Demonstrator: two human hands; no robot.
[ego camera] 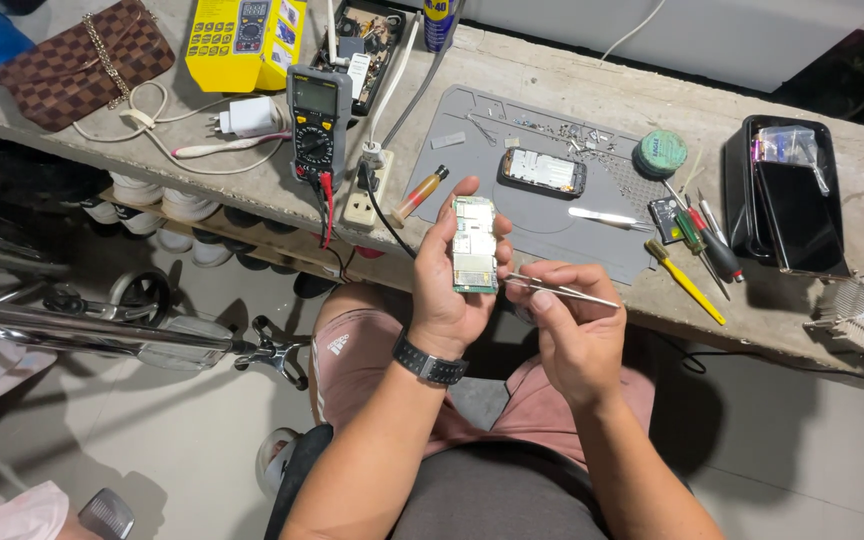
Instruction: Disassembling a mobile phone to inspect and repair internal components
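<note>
Nearest the camera, at the bottom centre of the frame, are the person's forearms and lap in pink shorts, with a dark wristwatch on the left wrist. Just above, the left hand holds a green circuit board upright in mid-air before the desk edge, its fingers curled around the board's sides and thumb along one edge. The right hand has its fingers pressed together on a pair of metal tweezers, whose tips point left and meet the board's lower right edge.

Behind the hands, on the wooden desk, a grey work mat carries the opened phone body, a second pair of tweezers, and a scatter of tiny screws toward its upper edge. By my judgement the teardown is well along — the board is already out of the phone and its screws set aside — while whatever the tweezers are picking at on the board looks unfinished, and nothing is reassembled yet.

To the right of the mat lie screwdrivers, a round green tin and a black tray. In the upper left sit a black multimeter, a yellow box and a checked brown purse — well apart from the hands
</note>
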